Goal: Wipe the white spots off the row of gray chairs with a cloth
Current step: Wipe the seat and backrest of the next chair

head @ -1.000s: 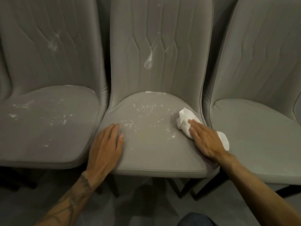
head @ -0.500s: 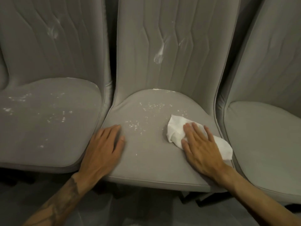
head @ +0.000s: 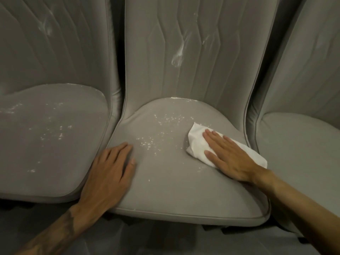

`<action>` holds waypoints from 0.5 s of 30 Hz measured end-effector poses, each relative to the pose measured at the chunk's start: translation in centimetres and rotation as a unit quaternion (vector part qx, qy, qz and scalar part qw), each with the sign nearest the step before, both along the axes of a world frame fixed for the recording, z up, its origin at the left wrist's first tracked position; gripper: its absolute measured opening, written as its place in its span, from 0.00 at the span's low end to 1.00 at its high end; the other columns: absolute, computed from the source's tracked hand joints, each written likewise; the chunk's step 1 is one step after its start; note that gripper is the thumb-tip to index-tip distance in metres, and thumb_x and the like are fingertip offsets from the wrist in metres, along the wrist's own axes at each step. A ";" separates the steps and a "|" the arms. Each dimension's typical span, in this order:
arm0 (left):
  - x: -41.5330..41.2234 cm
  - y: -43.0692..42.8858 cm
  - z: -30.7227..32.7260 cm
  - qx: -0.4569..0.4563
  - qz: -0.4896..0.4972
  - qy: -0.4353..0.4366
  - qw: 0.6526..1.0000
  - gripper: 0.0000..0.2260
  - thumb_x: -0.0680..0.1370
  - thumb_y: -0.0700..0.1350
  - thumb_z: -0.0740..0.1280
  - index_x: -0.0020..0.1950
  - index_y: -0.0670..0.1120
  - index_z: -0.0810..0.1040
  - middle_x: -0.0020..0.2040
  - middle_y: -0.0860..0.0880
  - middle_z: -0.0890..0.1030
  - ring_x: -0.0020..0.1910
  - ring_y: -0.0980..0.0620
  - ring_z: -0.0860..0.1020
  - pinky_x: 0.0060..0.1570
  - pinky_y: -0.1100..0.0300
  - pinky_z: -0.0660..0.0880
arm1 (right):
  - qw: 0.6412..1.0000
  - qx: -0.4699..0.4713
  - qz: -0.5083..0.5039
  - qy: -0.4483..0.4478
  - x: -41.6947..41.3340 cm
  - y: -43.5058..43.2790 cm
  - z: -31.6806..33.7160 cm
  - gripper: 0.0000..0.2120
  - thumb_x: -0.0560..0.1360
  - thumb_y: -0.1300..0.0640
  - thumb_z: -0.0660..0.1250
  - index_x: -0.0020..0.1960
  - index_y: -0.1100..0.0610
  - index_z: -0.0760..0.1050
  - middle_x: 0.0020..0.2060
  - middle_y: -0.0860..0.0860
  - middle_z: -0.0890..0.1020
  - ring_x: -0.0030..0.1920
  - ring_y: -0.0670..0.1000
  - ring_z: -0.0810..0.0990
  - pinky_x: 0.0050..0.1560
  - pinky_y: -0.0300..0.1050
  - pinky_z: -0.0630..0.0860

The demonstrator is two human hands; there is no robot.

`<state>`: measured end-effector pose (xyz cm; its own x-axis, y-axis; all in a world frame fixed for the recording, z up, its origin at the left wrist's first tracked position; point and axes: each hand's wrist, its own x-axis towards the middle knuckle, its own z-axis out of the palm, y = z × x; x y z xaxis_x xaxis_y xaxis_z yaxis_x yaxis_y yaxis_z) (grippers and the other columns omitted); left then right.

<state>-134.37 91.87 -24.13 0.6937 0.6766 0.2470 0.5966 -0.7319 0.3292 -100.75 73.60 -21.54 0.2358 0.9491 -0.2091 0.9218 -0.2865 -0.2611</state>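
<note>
Both hands lay flat and well apart on the middle chair's seat (head: pixel 174 190). The left hand (head: pixel 108 173) rested with straight fingers on the seat's left front edge, holding nothing. The right hand (head: pixel 230 155) pressed straight fingers down on the white cloth (head: pixel 196 140) at the seat's right side. The cloth's long axis ran diagonally under the palm, from the seat's centre back toward its right edge. The white spots (head: pixel 147 143) lay to the left of the cloth, scattered across the seat between the two hands. The left fingertips were nearer the lower cluster, but only the right hand had the cloth, so I judged the sweep had to go leftward. Compared with a second earlier, the cloth and right hand had slid in from the seat's right edge toward its centre, while the left hand had hardly shifted. More spots dotted the left chair (head: pixel 46 144) beside the seat, and a smear (head: pixel 177 58) marked the backrest above it.
</note>
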 end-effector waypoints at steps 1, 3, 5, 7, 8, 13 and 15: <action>0.1 -0.1 0.0 0.001 0.002 0.001 1.000 0.24 0.85 0.57 0.53 0.76 0.47 0.72 0.74 0.49 0.75 0.67 0.50 0.72 0.68 0.51 0.68 | 1.000 0.008 -0.024 0.000 0.3 0.8 -0.1 0.34 0.82 0.32 0.38 0.84 0.43 0.36 0.83 0.38 0.39 0.82 0.37 0.38 0.80 0.39 0.34; 0.1 -0.2 0.1 0.000 0.008 0.006 1.000 0.25 0.85 0.57 0.52 0.76 0.47 0.72 0.74 0.49 0.75 0.67 0.49 0.72 0.68 0.49 0.69 | 0.997 0.030 -0.064 -0.003 -0.1 1.9 -0.2 0.34 0.82 0.33 0.38 0.84 0.43 0.37 0.83 0.39 0.41 0.83 0.40 0.40 0.83 0.44 0.37; 0.1 -0.2 0.1 -0.006 0.010 0.008 1.000 0.25 0.85 0.58 0.52 0.77 0.48 0.72 0.75 0.49 0.74 0.68 0.49 0.72 0.69 0.49 0.68 | 0.997 0.050 -0.056 -0.006 -1.9 1.7 -0.5 0.32 0.83 0.32 0.35 0.83 0.40 0.36 0.83 0.39 0.40 0.83 0.40 0.39 0.84 0.47 0.39; 0.0 -0.2 0.0 -0.013 0.011 0.007 1.000 0.25 0.85 0.59 0.51 0.78 0.49 0.70 0.76 0.50 0.73 0.69 0.49 0.71 0.70 0.48 0.68 | 0.998 0.065 -0.013 -0.005 -3.8 0.5 -1.2 0.29 0.83 0.31 0.35 0.82 0.34 0.35 0.83 0.38 0.40 0.82 0.39 0.37 0.82 0.44 0.38; 0.0 -0.2 0.0 -0.016 0.011 0.007 1.000 0.26 0.85 0.59 0.51 0.78 0.49 0.70 0.76 0.50 0.73 0.70 0.48 0.72 0.71 0.48 0.68 | 0.998 0.065 0.001 0.000 -4.0 0.1 -1.5 0.28 0.83 0.30 0.35 0.81 0.32 0.35 0.83 0.37 0.40 0.82 0.39 0.38 0.81 0.42 0.37; 0.1 -0.3 0.1 -0.019 0.018 0.005 1.000 0.26 0.85 0.58 0.51 0.78 0.48 0.70 0.75 0.50 0.74 0.69 0.48 0.72 0.71 0.48 0.68 | 0.996 0.031 -0.068 -0.039 1.2 3.4 -0.3 0.32 0.83 0.33 0.36 0.84 0.41 0.43 0.85 0.45 0.45 0.84 0.46 0.44 0.84 0.49 0.43; 0.2 -0.5 0.2 -0.016 0.026 0.009 0.999 0.25 0.85 0.58 0.51 0.78 0.48 0.70 0.75 0.50 0.74 0.69 0.48 0.72 0.70 0.48 0.68 | 0.991 0.015 -0.131 -0.022 2.2 5.5 0.5 0.30 0.85 0.38 0.41 0.85 0.44 0.44 0.85 0.48 0.44 0.85 0.49 0.43 0.84 0.52 0.41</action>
<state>-134.16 91.42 -23.90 0.6613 0.7195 0.2120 0.6403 -0.6887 0.3401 -98.53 79.05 -21.01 0.4826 0.8599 -0.1663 0.8278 -0.5098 -0.2340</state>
